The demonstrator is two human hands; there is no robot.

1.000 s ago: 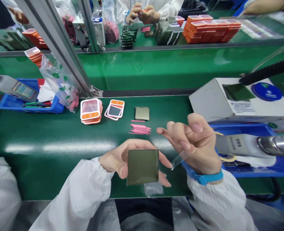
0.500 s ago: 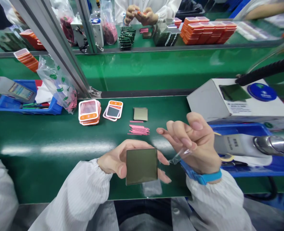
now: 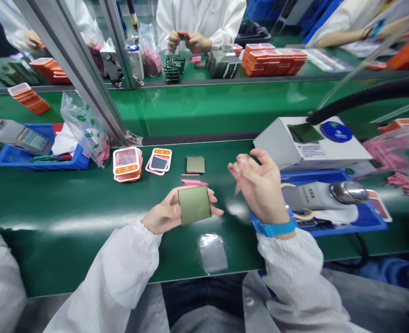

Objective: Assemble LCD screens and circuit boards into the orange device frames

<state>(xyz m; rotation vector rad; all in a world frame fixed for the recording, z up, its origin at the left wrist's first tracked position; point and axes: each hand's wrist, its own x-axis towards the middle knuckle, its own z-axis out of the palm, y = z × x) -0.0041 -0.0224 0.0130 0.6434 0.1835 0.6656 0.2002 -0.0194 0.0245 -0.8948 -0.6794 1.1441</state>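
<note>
My left hand (image 3: 166, 210) grips a thin square greenish panel (image 3: 194, 205), thumb at its left edge and fingers behind it. To the right, my right hand (image 3: 259, 182) is raised above the table with curled fingers. A faint sliver of clear film (image 3: 238, 188) hangs below its fingertips, partly blurred. Between my forearms, clear film pieces (image 3: 213, 253) lie near the table's front edge. Beyond the held panel are thin pink strips (image 3: 193, 182), partly hidden by it, and more square panels (image 3: 195, 165). Orange-and-white frames (image 3: 158, 161) lie left of these.
A taller stack of frames (image 3: 126, 163) stands further left. Blue trays with bottles flank the work area, the left tray (image 3: 76, 163) beside a plastic bag (image 3: 86, 134) and the right tray (image 3: 336, 226) before a white box (image 3: 304, 152). A metal post (image 3: 89, 69) rises behind. Co-workers sit opposite.
The view has shifted. My left hand has carried the panel away from me, uncovering the clear film pieces on the table. My right hand has moved up and left with its fingers curled.
</note>
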